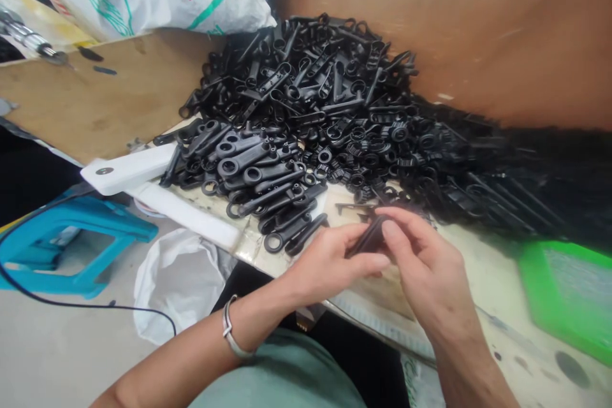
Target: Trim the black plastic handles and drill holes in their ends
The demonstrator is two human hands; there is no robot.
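Close to the table's front edge, my left hand and my right hand meet around one black plastic part. The left thumb and fingers grip its lower end, while the right thumb and fingertips press on its upper end. Much of the part is hidden by the fingers, so its full shape does not show. Left of my hands lie rows of black plastic arms with ring ends. Small black ribbed rings are scattered just beyond my fingers.
A big heap of loose black parts fills the back. Long thin black pieces lie right, blurred, near a green tray. At left are a white bar, a blue stool, a white bag and a screwdriver.
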